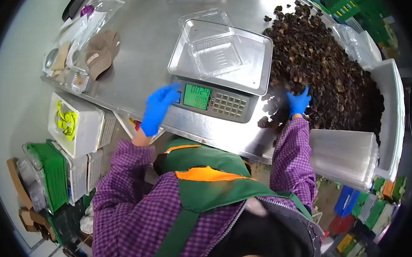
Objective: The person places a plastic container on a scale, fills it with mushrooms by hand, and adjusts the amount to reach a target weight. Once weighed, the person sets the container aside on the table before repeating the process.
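Note:
A digital scale stands on the steel table, its green display lit. On its metal pan lies a clear plastic clamshell box with its lid folded back; nothing shows inside. My left hand, in a blue glove, is by the left edge of the scale beside the display. Its fingers are stretched out and slightly blurred, holding nothing visible. My right hand, also gloved in blue, reaches to the near left edge of a heap of dark brown wood ear mushrooms. Its fingers are spread.
Stacked clear plastic boxes lie at the right, by a white foam bin. A brown cap and plastic bags are on the table's left. White and green crates stand below.

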{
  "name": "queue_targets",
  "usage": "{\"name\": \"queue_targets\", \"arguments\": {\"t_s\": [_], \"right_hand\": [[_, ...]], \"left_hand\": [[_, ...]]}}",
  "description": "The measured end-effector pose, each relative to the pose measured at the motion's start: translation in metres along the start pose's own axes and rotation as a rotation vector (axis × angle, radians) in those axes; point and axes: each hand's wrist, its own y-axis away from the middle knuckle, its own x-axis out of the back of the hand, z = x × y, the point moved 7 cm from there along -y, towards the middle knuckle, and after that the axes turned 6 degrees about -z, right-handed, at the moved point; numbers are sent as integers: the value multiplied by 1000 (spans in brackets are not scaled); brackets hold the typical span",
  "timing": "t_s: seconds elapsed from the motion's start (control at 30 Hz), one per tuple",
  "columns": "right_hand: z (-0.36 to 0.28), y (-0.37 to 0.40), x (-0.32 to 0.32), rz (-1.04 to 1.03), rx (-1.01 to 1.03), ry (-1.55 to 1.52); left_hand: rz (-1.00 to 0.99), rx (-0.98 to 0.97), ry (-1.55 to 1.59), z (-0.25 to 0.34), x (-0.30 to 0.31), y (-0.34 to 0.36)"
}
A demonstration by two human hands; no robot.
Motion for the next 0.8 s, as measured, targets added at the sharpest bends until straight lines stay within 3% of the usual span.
{"name": "queue_targets", "arguments": {"t_s": [0.07, 0.1, 0.17, 0.2, 0.23, 0.27, 0.3, 0.33, 0.43, 0.5, 0.57, 0.7, 0.8], "right_hand": [[14, -3, 22, 67, 26, 94], [-9, 19, -40, 30, -27, -12], [41, -11, -39, -4, 64, -80], [63, -23, -31, -69, 66, -369], [68, -23, -16, -45, 54, -371], [74, -23, -11, -172, 16, -579], [73, -19, -2, -304, -19, -786], [50, -7, 26, -284, 49, -936], [25, 4, 68, -320, 64, -923], [-7, 12, 90, -348, 60, -942], [-33, 14, 105, -365, 132, -948], [-42, 6, 106, -374, 64, -988], [-35, 5, 98, -337, 61, -949]], "left_hand": [[175, -176, -53, 21, 5, -23], [196, -174, -175, 54, 49, -25], [334, -283, -282, 69, 31, -60], [303, -306, -269, 73, 12, -77], [329, -318, -329, 78, 1, -86], [358, -325, -388, 81, -4, -94], [346, -330, -390, 76, -4, -107], [320, -342, -411, 69, -3, -122], [316, -391, -402, 78, 0, -143], [341, -655, -437, 111, 4, -146], [391, -762, -270, 153, 11, -129], [391, -888, -64, 220, 45, -71], [403, -893, 86, 221, 72, -45]]}}
